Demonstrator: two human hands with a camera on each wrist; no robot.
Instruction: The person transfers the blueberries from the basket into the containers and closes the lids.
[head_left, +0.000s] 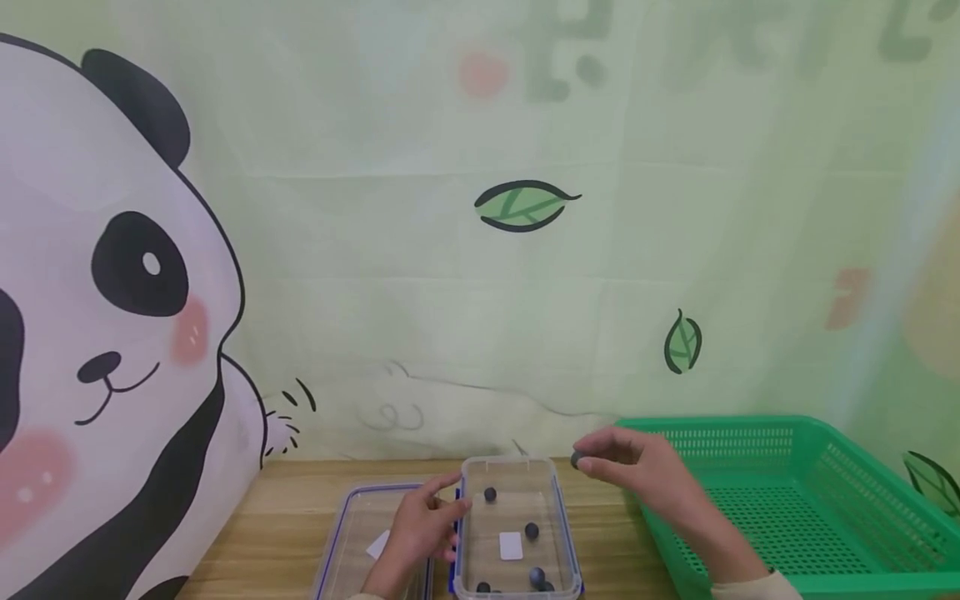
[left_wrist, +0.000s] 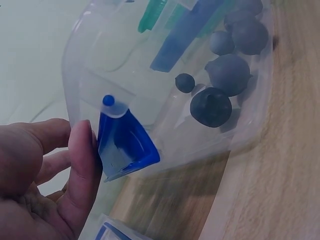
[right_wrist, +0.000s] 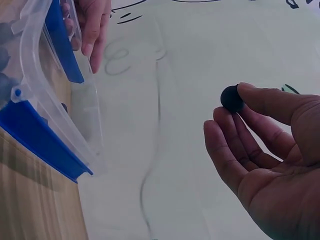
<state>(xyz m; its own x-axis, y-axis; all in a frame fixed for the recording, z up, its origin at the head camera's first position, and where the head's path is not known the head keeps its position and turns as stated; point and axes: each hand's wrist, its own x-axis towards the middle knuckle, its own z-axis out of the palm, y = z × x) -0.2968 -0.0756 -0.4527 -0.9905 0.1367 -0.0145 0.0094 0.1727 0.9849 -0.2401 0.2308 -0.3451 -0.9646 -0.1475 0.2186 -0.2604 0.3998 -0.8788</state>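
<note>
A clear plastic food container (head_left: 567, 533) with blue clips stands on the table, several dark blueberries (left_wrist: 228, 75) lying on its bottom. My left hand (head_left: 422, 523) grips its left wall, the thumb and fingers at the edge beside a hanging blue clip (left_wrist: 125, 145). Up and to the right of the container, my right hand (right_wrist: 272, 145) pinches one blueberry (right_wrist: 231, 99) between thumb and fingertips. That berry is held in the air, apart from the container. A small white square (head_left: 511, 546) shows in the middle of the container.
A clear lid or second container (head_left: 343, 533) with a blue edge lies to the left, partly behind my left hand. At the right stands a large green plastic basket (head_left: 817, 575) with a perforated bottom. Behind the wooden table (head_left: 258, 533) hangs a printed panda cloth (head_left: 420, 317).
</note>
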